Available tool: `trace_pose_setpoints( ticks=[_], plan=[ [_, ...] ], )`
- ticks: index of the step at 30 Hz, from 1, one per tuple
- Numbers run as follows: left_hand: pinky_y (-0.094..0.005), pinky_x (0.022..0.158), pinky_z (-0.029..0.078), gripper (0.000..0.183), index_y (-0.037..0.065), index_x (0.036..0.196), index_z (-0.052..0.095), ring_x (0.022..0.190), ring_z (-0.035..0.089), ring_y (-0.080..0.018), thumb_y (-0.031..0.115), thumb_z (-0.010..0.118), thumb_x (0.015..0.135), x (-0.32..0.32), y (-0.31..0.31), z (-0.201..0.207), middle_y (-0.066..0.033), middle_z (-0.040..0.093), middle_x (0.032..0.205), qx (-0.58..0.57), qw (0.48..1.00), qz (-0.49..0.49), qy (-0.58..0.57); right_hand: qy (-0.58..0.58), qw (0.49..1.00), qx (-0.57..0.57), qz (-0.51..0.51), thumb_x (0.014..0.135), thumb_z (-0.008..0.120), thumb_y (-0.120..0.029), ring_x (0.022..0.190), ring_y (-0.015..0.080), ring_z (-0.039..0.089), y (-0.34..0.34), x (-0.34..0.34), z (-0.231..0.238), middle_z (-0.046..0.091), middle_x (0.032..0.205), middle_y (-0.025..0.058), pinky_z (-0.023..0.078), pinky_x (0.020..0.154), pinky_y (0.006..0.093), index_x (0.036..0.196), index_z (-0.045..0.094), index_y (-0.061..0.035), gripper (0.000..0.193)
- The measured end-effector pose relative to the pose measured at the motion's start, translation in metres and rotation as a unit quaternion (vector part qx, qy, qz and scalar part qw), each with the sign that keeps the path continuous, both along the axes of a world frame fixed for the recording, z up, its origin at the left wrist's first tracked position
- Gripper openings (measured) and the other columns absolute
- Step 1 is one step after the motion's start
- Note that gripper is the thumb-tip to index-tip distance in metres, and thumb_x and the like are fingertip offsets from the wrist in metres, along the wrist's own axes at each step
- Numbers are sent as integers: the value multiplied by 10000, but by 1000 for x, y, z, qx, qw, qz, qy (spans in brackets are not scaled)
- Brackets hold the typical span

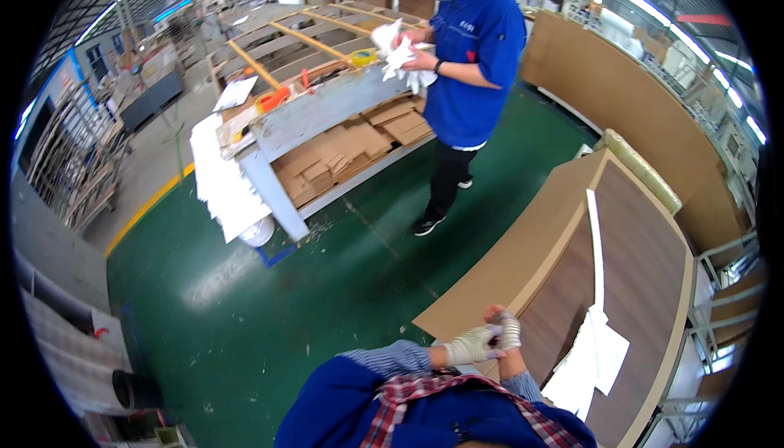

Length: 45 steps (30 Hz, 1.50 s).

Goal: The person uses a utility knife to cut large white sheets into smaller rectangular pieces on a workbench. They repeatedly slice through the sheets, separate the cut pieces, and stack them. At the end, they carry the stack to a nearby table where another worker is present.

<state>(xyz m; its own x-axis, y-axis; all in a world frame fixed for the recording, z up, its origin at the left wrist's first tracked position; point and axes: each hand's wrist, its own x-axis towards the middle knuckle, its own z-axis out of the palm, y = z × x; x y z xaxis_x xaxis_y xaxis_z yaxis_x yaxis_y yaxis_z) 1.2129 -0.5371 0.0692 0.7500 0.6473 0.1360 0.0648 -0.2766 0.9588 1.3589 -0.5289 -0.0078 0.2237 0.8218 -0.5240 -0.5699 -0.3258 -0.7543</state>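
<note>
My left hand (471, 346), in a pale work glove, reaches across my body. Its fingers close on the pale glove (510, 335) at my right hand's wrist side. My right hand (496, 317) points forward, its bare fingertips showing past the glove and seemingly holding nothing; they are small and partly blurred. Both hands meet over the near edge of a large stack of boards (543, 325), whose top is dark brown with a lighter border. On it, to the right of my hands, lie white sheets (584, 366) and a long narrow white strip (596, 244).
A co-worker in a blue shirt (478, 64) stands ahead, holding white crumpled material (400, 52). Beside that person is a workbench (327, 113) with wooden slats, tape rolls and cardboard pieces on its lower shelf. Tall brown panels (629, 89) line the right. The floor (327, 301) is green.
</note>
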Motion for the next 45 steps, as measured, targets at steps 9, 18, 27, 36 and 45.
trace_pose_setpoints(
  ticks=[9, 18, 27, 36, 45],
  plan=[
    [-355, 658, 477, 358, 48, 912, 548, 735, 590, -294, 319, 616, 689, -98, 22, -18, -146, 596, 797, 14, 957, 215, 194, 105, 934, -181, 288, 798, 540, -177, 682, 215, 585, 70, -136, 14, 609, 846, 102, 505, 603, 340, 934, 521, -32, 200],
    [-328, 566, 446, 245, 22, 781, 519, 605, 538, -222, 155, 654, 626, -126, 37, -67, -105, 538, 650, -34, 890, 411, 196, 156, 888, -237, 362, 764, 550, -167, 518, 189, 543, 104, -189, -55, 603, 674, 79, 450, 474, 308, 776, 580, -54, 117],
    [-390, 760, 438, 324, 24, 956, 524, 861, 526, -335, 136, 559, 653, -123, 122, -56, -184, 537, 932, -13, 872, 380, 307, 342, 879, -192, 272, 751, 511, -191, 604, 247, 534, 152, -192, -71, 588, 645, 88, 457, 629, 387, 638, 578, -93, 164],
    [-390, 761, 443, 242, 108, 921, 573, 893, 561, -326, 246, 528, 727, 6, 258, -81, -165, 595, 930, -50, 895, 144, 420, -125, 954, -63, 267, 808, 467, -221, 822, 240, 580, 199, -61, -72, 615, 858, 125, 452, 707, 326, 893, 597, -55, 227],
    [-389, 779, 448, 271, 142, 945, 597, 895, 570, -300, 285, 415, 805, 121, 323, -113, -129, 596, 968, 10, 897, -44, 439, 180, 957, -102, -202, 849, 421, -232, 832, 219, 567, 247, 18, -33, 605, 870, 92, 453, 711, 321, 911, 574, -79, 224]
  ],
)
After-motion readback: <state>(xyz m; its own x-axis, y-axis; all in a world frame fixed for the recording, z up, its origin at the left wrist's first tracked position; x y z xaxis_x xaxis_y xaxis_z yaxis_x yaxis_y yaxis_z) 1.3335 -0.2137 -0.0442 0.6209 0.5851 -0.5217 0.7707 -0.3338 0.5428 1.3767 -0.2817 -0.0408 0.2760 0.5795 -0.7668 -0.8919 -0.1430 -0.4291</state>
